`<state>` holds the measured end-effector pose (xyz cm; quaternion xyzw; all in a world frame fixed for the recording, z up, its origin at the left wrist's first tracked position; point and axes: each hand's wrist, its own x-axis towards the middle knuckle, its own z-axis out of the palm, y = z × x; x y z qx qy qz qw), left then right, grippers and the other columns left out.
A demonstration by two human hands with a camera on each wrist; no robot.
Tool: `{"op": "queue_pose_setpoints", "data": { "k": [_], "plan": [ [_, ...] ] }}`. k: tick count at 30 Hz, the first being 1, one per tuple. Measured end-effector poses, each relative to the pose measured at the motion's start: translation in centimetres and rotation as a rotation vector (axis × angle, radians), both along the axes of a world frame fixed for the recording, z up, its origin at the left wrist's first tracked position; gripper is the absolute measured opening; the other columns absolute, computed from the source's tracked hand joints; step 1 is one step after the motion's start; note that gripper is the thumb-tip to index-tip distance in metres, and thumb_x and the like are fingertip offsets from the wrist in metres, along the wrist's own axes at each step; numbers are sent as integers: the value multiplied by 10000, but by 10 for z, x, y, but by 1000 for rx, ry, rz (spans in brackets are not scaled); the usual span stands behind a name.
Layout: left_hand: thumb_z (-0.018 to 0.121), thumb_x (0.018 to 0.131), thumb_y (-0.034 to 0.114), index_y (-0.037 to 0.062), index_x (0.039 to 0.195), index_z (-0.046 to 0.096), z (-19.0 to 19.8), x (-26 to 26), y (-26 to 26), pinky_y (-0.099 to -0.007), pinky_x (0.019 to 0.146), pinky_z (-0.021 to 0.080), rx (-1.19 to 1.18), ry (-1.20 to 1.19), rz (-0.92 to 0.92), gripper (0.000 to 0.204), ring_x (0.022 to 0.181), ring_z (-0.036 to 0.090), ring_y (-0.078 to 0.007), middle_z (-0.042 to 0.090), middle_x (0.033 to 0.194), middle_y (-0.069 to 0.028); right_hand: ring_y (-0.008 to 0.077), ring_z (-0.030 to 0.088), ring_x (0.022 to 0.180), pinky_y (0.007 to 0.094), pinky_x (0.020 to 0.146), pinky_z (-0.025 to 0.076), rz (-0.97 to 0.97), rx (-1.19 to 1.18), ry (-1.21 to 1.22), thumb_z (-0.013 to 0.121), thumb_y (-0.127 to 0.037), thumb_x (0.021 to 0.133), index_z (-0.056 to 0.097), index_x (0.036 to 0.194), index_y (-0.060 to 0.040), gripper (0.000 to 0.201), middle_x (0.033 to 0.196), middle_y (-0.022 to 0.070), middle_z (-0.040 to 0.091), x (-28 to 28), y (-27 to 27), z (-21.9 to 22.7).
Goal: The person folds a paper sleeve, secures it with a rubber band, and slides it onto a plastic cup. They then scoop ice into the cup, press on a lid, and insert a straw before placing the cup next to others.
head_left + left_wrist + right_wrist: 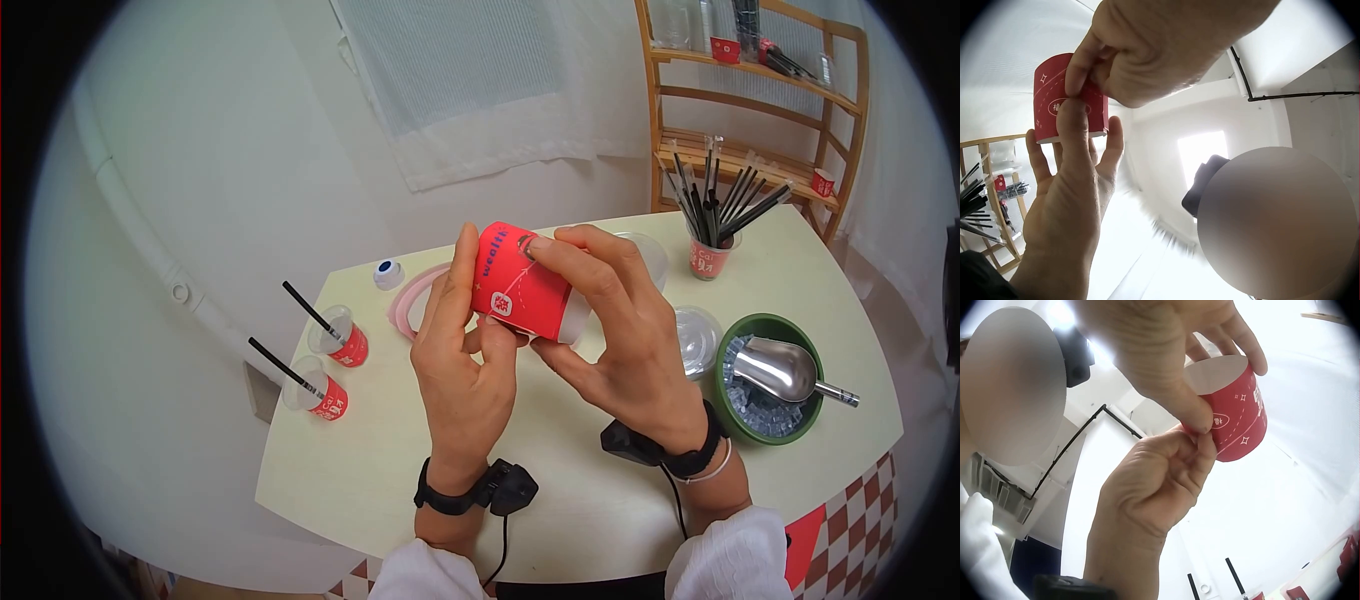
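Both hands hold up a red paper cup sleeve [520,285] over the table, printed with blue lettering and a white emblem. My left hand [462,375] grips its left side, with the thumb at the lower edge. My right hand [635,345] grips the other side, fingertips on the printed face and thumb below. In the right wrist view, the sleeve [1238,425] shows a white inside and an open end, and both thumbs meet near its seam by a small oval emblem. Behind the hands, a pink ring-shaped thing [403,305] is partly hidden.
Two clear cups with red sleeves [350,347] and black straws stand at left, near a small white-and-blue object [388,274]. A green bowl [815,410] of ice-like cubes with a metal scoop [785,370], a clear plastic container [695,340] and a straw-filled cup [708,262] stand right. Beyond is a wooden shelf [655,110].
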<state>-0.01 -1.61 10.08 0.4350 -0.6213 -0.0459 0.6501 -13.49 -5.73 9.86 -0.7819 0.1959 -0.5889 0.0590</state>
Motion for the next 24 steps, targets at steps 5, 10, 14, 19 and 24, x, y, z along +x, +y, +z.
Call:
{"op": "queue_pose_setpoints", "data": {
  "k": [5, 10, 14, 19, 24],
  "plan": [
    [429, 744, -98, 3, 1361, 405, 0, 0, 1, -290, 734, 508, 27, -33, 59, 627, 965, 576, -208, 578, 1095, -161, 298, 560, 971, 362, 717, 513, 23, -16, -48, 727, 36, 580, 499, 1230, -132, 709, 1183, 99, 511, 3, -2, -1],
    [469, 779, -59, 14, 1379, 373, 4, 4, 5, -279, 757, 527, 61, -12, -6, 612, 1001, 571, -198, 555, 1144, -158, 292, 567, 971, 349, 722, 521, -3, -111, -62, 714, 57, 564, 506, 1207, -108, 696, 1162, 85, 532, 6, -5, -3],
    [544, 824, 24, 25, 1373, 368, 11, 5, 10, -278, 796, 536, 107, 102, -168, 577, 1033, 567, -200, 523, 1187, -160, 294, 574, 963, 344, 731, 528, -12, -187, -42, 717, 54, 556, 512, 1186, -94, 679, 1126, 84, 547, 11, -7, -4],
    [604, 853, 115, 22, 1348, 393, 11, 11, 12, -277, 795, 541, 113, 91, -183, 546, 1030, 572, -191, 519, 1193, -153, 296, 575, 964, 346, 737, 533, 8, -241, -39, 728, 46, 548, 506, 1179, -56, 677, 1099, 93, 557, 12, -7, -3],
    [536, 928, 192, 12, 1346, 396, 7, 14, 12, -249, 757, 509, 12, -15, -82, 476, 974, 583, -158, 571, 1111, -144, 302, 579, 959, 344, 731, 535, 22, -242, -85, 728, 51, 536, 510, 1182, -43, 689, 1097, 104, 564, 13, -5, -4]
  ]
}}
